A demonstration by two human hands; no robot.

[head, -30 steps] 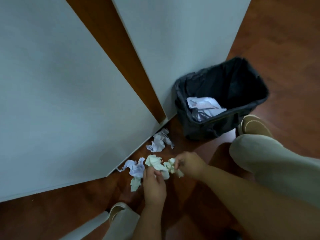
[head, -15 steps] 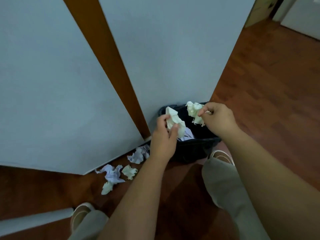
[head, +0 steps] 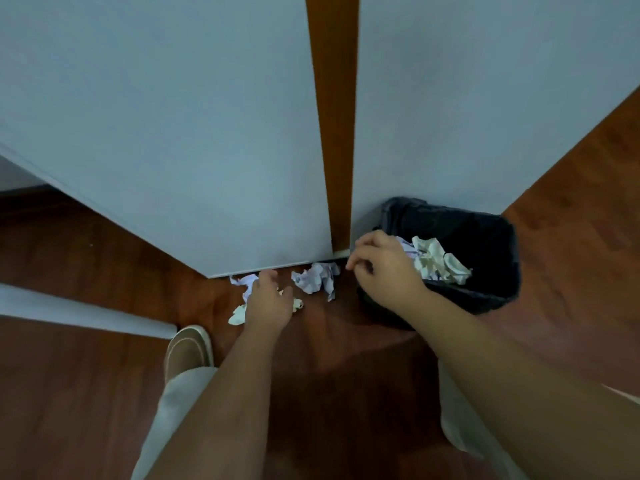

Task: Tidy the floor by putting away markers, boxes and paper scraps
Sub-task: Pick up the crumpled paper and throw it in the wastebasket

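A black-lined waste bin [head: 498, 237] stands on the wood floor against the white panels; crumpled pale paper [head: 436, 261] lies inside it. On the floor to its left lie a lilac crumpled scrap [head: 317, 278], another lilac scrap [head: 244, 281] and small pale scraps [head: 237, 315]. My left hand [head: 270, 299] is low over the left scraps, fingers spread, covering part of them. My right hand [head: 384, 265] hovers at the bin's left rim, fingers loosely curled, nothing visible in it.
Two white panels [head: 173, 133] with a brown strip [head: 334, 116] between them rise right behind the scraps. My left shoe [head: 188, 349] and trouser leg are near the scraps. A white board edge [head: 79, 311] lies at the left.
Both hands held crumpled paper over the bin half a second ago. That paper now lies in the bin, and both hands have come back down, the left one onto the floor scraps.
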